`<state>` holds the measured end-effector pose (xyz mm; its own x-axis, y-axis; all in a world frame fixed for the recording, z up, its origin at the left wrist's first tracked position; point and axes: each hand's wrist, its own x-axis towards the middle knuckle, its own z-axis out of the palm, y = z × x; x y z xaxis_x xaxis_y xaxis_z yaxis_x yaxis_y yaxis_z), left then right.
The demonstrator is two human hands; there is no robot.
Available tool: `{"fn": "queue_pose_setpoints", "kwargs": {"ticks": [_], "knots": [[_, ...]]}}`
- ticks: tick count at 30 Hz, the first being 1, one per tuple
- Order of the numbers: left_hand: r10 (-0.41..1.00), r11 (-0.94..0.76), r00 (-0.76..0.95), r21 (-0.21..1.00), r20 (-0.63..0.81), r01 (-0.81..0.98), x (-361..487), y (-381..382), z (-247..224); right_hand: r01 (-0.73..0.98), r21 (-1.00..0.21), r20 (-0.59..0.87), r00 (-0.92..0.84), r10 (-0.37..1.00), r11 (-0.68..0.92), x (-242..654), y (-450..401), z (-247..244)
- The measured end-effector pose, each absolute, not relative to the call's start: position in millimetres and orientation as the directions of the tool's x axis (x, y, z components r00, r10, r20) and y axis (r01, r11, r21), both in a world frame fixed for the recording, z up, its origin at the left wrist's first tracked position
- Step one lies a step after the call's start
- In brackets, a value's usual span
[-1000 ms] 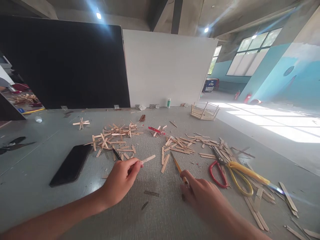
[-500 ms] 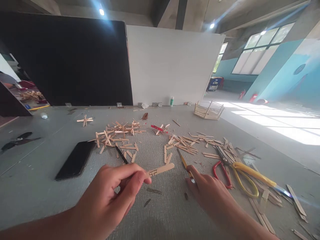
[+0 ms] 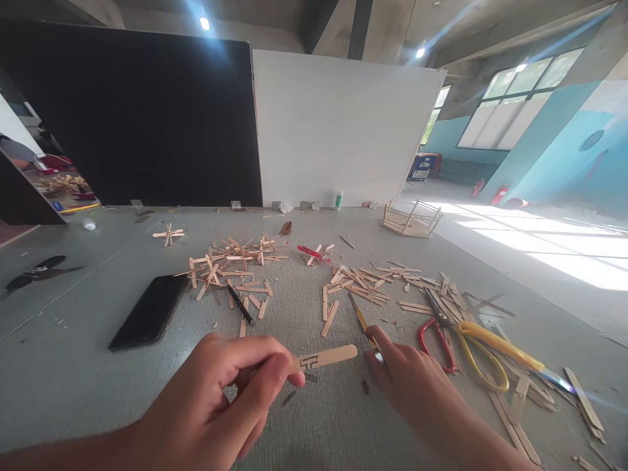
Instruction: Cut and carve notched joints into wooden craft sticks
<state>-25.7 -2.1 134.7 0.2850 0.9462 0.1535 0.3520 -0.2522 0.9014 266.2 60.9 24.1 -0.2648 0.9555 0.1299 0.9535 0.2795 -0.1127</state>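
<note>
My left hand (image 3: 245, 392) pinches a wooden craft stick (image 3: 333, 355) between thumb and fingers, above the table. Dark angular lines are marked on the stick near my fingertips. On the table, my right hand (image 3: 402, 366) has its fingers closed around a slim yellow tool (image 3: 360, 317) with a dark tip pointing away; its kind is unclear and its near end is partly hidden. Right of that hand lie scissors (image 3: 441, 317) with red and yellow loops. A yellow-handled craft knife (image 3: 505, 345) rests beside them, its blade to the right.
Loose craft sticks (image 3: 363, 284) lie scattered in piles. A black pen (image 3: 239, 304) and a black phone (image 3: 150, 313) are at left. Farther back stand a crossed-stick piece (image 3: 168, 234), a stick frame (image 3: 412, 219) and a small green-and-white tube (image 3: 339, 200).
My left hand has moved slightly right and down with the craft stick, uncovering more of the pen. My right hand stays on the yellow tool.
</note>
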Motion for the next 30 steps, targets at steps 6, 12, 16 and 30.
{"fn": "queue_pose_setpoints", "kwargs": {"ticks": [6, 12, 16, 30], "knots": [[0.95, -0.237, 0.281, 0.898, 0.135, 0.371, -26.9, -5.9, 133.4, 0.964, -0.088, 0.038, -0.249, 0.968, 0.251, 264.2, 63.0, 24.6], [0.944, -0.233, 0.307, 0.905, 0.122, 0.356, -26.2, -8.7, 134.1, 0.958, -0.086, 0.04, -0.271, 0.962, 0.274, 264.3, 63.7, 22.9], [0.936, -0.255, 0.325, 0.898, 0.136, 0.359, -25.2, -8.3, 139.0, 0.961, -0.081, 0.038, -0.263, 0.964, 0.266, 265.0, 64.3, 21.1], [0.926, -0.324, 0.254, 0.932, 0.278, 0.16, -20.2, -9.5, 141.2, 0.957, -0.089, 0.055, -0.273, 0.961, 0.277, 270.4, 66.5, 10.8]]}}
